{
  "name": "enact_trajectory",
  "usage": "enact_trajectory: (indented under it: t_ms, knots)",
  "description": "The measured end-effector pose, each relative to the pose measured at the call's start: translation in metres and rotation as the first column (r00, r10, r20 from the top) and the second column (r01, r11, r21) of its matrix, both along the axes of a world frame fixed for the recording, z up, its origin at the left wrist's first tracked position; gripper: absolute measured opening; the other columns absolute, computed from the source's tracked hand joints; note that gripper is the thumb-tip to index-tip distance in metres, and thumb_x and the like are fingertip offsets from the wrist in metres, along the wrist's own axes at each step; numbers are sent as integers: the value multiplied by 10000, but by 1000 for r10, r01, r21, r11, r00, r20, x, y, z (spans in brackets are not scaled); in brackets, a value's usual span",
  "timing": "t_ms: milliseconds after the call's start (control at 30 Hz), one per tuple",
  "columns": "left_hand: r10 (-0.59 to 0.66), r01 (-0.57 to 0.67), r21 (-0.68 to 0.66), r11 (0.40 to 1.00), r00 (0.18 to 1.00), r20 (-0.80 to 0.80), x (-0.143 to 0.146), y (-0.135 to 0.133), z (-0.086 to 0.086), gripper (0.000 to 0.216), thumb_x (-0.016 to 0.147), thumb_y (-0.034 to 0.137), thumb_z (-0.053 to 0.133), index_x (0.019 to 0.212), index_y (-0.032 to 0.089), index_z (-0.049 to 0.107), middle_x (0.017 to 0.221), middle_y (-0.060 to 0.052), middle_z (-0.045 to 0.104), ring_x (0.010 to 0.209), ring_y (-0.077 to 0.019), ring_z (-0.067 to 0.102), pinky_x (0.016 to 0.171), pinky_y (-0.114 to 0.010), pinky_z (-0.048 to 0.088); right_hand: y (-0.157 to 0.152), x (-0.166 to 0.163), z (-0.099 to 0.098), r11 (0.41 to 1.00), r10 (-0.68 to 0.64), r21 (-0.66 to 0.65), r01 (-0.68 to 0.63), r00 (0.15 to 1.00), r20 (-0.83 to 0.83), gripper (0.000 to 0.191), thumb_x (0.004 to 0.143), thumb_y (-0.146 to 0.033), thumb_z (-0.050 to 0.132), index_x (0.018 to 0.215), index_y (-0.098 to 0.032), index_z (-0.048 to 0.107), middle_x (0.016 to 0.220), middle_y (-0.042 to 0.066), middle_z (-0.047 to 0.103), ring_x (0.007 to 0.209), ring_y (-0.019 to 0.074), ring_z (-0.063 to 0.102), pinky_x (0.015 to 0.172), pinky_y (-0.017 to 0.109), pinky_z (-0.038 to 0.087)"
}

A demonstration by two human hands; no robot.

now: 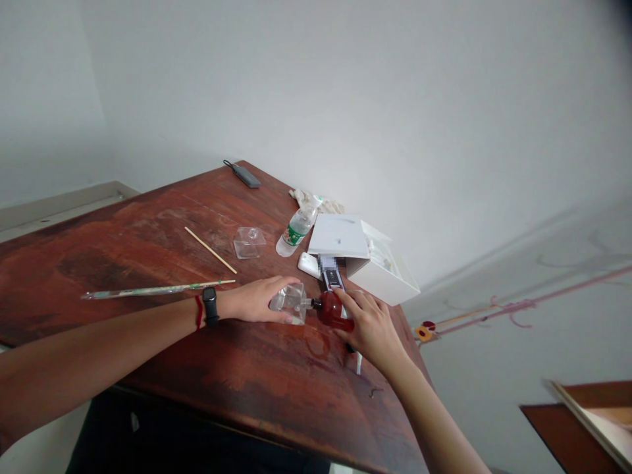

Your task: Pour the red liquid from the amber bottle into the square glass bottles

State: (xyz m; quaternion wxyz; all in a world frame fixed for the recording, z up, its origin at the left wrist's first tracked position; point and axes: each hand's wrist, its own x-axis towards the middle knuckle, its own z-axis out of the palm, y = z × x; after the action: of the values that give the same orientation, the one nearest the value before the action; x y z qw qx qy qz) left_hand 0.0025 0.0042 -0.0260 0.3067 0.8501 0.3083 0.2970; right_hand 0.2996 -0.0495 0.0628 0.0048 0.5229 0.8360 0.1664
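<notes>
My left hand (pixel 257 299) wraps around a small clear square bottle (pixel 289 304) lying on the red-brown wooden table (pixel 162 230). A watch and a red band sit on that wrist. My right hand (pixel 372 326) grips a dark red round bottle (pixel 332 309). The two bottles meet neck to neck through a short black nozzle between them. Just behind the red bottle lies a dark phone (pixel 332 276).
A white open box (pixel 363 253) stands at the table's right edge, with a small white device (pixel 309 264) and a lying plastic water bottle (pixel 297 229) beside it. A clear square cap (pixel 249 241), a thin wooden stick (pixel 210 249), a wrapped stick (pixel 153 289) and a grey gadget (pixel 245 175) lie farther off.
</notes>
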Motion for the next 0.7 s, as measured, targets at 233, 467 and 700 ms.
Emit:
enact_trajectory:
  t_ms: [233,467,700]
  knots:
    - [2,-2,-6,1000,1000,0,0,1,1,831,893,494,819,1559,186,429,1549,-197,581,1405,-375,598,1187,-495,460,0,0,0,1000,2,-8,-2,1000,1,750,830,-252,842,1530,-272,575,1428,141,706,1240,346,673,975,472,494]
    - [6,-6,-4,1000,1000,-3,0,0,1,829,893,498,817,1557,186,432,1535,-198,597,1385,-374,614,1173,-496,471,0,-1,1,1000,1,-5,-1,1000,10,734,837,-256,834,1525,-278,580,1455,152,689,1230,345,677,959,461,500]
    - [9,-9,-6,1000,1000,0,-1,1,0,818,893,512,815,1554,207,441,1536,-185,599,1389,-374,613,1165,-484,478,0,-1,1,1000,3,-1,-3,1000,12,742,841,-270,830,1537,-277,573,1453,152,689,1250,345,664,971,462,493]
